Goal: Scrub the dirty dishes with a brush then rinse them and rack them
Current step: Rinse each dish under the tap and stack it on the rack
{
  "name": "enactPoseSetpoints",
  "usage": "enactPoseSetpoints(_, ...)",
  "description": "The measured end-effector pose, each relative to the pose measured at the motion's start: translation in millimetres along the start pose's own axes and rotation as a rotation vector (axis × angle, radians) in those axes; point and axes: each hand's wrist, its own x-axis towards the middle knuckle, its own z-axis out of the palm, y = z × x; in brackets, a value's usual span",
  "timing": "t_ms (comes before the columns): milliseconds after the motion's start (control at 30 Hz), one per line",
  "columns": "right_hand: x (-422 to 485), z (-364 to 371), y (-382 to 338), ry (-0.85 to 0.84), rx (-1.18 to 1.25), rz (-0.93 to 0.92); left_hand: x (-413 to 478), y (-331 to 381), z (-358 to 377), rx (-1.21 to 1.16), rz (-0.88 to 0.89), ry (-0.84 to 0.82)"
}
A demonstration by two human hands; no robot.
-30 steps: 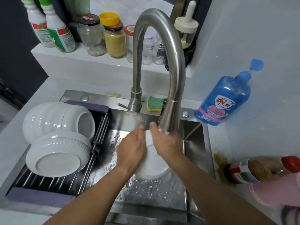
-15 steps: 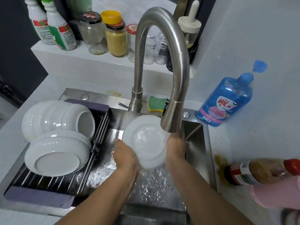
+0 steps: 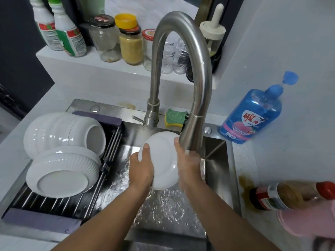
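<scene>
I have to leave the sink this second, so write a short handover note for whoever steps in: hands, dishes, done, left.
Left hand grips the white dish at its left edge, thumb on its face.
Right hand holds the right edge under the running faucet, over the sink.
Racked: one bowl on its side and one upturned bowl on the rack at left.
Left to do: finish rinsing this dish, then rack it.
A sponge sits behind the faucet.
</scene>
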Motion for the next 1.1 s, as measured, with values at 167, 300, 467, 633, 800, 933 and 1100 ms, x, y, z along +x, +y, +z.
enactPoseSetpoints(167, -1, 5, 10, 0.030, 0.198, 0.069, -15, 1, 7, 0.178, 0.095, -0.081)
enactPoseSetpoints(300, -1, 9, 18, 0.172, 0.321, 0.171, -60, -6, 13, 0.450, 0.519, -0.265)
enactPoseSetpoints(467, 3, 0, 15, 0.207, 0.343, 0.185, -33, -10, 8, 0.430, 0.511, -0.342)
enactPoseSetpoints(633, -5, -14, -1, 0.094, 0.266, 0.024, -9, -19, -3, 0.075, -0.119, -0.476)
enactPoseSetpoints(800, -25, -31, 6, -0.225, -0.092, -0.200, 7, -16, -19, -0.086, -0.492, -0.485)
enactPoseSetpoints(933, -34, -39, 27, -0.520, -0.471, -0.440, 13, 7, -43, -0.204, -0.662, -0.649)
enactPoseSetpoints(1100, -22, -49, 37, -0.734, -0.811, -0.644, 25, 10, -60, -0.283, -0.731, -0.658)
